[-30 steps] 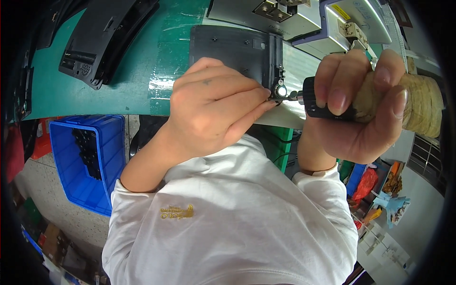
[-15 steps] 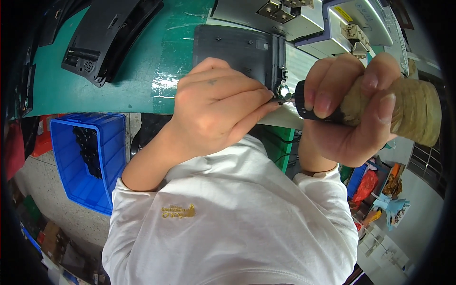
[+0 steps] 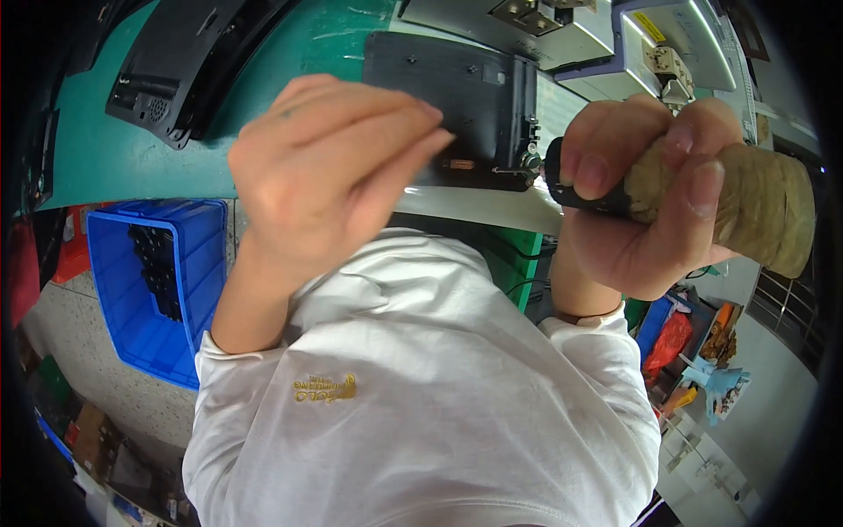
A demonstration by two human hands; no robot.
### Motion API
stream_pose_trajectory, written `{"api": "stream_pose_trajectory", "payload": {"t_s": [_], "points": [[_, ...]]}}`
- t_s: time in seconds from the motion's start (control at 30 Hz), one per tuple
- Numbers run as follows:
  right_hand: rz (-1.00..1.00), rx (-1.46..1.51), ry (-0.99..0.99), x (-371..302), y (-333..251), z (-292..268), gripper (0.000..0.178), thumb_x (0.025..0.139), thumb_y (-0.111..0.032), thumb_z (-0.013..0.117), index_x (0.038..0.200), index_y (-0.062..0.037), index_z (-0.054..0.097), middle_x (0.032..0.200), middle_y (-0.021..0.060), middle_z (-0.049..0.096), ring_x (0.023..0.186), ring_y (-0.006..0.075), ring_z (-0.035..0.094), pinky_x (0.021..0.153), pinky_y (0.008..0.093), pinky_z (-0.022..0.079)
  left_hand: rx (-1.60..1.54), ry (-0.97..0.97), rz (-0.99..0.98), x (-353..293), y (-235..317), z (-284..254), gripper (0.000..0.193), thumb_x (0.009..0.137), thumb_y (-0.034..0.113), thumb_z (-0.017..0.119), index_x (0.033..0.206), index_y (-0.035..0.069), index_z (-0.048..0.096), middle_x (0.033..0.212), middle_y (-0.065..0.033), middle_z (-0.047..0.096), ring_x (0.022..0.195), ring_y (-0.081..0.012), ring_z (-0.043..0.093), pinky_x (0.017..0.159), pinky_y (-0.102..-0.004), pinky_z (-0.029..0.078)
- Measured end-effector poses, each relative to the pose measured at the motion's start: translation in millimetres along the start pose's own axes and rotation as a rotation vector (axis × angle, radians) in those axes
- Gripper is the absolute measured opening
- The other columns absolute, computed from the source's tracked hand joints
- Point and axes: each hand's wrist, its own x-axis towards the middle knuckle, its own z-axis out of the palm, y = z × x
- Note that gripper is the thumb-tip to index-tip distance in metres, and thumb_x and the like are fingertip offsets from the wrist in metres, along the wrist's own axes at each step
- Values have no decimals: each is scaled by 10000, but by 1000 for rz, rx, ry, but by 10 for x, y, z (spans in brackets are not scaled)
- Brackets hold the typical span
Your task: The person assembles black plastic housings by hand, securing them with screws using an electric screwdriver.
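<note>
A black plastic panel (image 3: 439, 83) lies on the bench in front of me, with small metal hardware (image 3: 530, 158) along its right edge. My right hand (image 3: 645, 193) is wrapped round a power screwdriver (image 3: 764, 211) with a black nose and a tan taped body. It lies nearly level, its nose at the panel's lower right corner; the bit's tip is hard to make out. My left hand (image 3: 325, 167) hangs above the panel's left side, slightly blurred, thumb and fingers drawn together in a pinch. Whatever may be between those fingertips is hidden.
Another black housing (image 3: 167, 83) rests on the green bench mat (image 3: 79, 158) at left. Below stands a blue bin (image 3: 105, 303) holding black parts (image 3: 156, 272). Metal-fronted machines (image 3: 571, 39) line the back right. A green crate (image 3: 518, 268) sits under the bench edge.
My left hand has drawn away from the screwdriver's tip, up and to the left, uncovering the panel's lower part. My right hand still grips the screwdriver in nearly the same place.
</note>
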Motion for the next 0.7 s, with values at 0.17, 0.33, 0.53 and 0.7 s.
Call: {"api": "stream_pose_trajectory", "payload": {"t_s": [0.17, 0.33, 0.53, 0.7], "points": [[-39, -117, -24, -23, 20, 27, 219, 1058, -162, 431, 998, 47, 457, 946, 135, 533, 528, 194, 543, 422, 348, 473, -50, -25, 16, -55, -71, 13, 221, 662, -25, 856, 864, -25, 766, 867, -120, 752, 759, -261, 712, 697, -325, 561], [-2, -70, 55, -187, 108, 112, 193, 1045, -138, 454, 993, 48, 449, 948, 141, 530, 535, 201, 546, 428, 358, 481, -153, -76, 100, -100, -59, 5, 252, 633, 45, 868, 862, -6, 776, 899, -105, 750, 829, -288, 696, 717, -341, 576], [23, -40, 165, -253, 160, 169, 159, 1033, -121, 474, 1007, 35, 456, 920, 129, 504, 535, 204, 548, 428, 372, 486, -121, -137, 91, -100, -83, -22, 271, 605, 70, 859, 856, 7, 779, 920, -109, 747, 864, -302, 686, 736, -355, 587], [-3, -61, 233, -242, 175, 213, 152, 1030, -117, 473, 1009, 34, 460, 915, 120, 486, 536, 207, 553, 429, 373, 488, -112, -162, 76, -97, -72, -40, 270, 608, 73, 855, 860, 6, 780, 928, -113, 743, 869, -303, 684, 736, -357, 586]]}}
